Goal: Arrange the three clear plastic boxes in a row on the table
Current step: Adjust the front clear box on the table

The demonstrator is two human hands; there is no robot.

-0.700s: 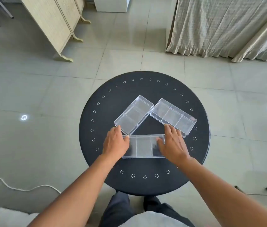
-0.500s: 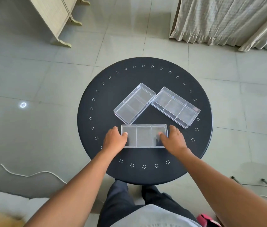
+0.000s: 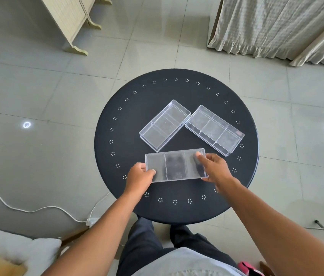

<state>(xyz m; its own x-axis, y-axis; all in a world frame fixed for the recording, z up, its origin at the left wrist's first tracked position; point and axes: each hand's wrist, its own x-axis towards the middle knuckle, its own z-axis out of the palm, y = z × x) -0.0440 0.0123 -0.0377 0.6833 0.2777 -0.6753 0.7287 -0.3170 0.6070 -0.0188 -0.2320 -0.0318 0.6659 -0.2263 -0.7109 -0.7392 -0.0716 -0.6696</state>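
No row exists yet: beyond the hands, two clear boxes, one [image 3: 164,125] angled left, the other [image 3: 214,130] angled right, lie corner to corner on the surface [image 3: 177,212]. The left hand [image 3: 140,177] and right hand [image 3: 215,169] pinch the nearest box [image 3: 175,165] at its ends, seemingly lifted.

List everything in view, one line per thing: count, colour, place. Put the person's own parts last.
clear boxes: 3, see-through; near box held in both hands, left box and right box angled on the table behind it
table: 1, black, round, centre
folding screen: 1, cream, far left
curtain: 1, beige, far right
cord: 1, white, floor at left
cushion: 1, white, lower left
left hand: 1, grips near box's left end
right hand: 1, grips its right end
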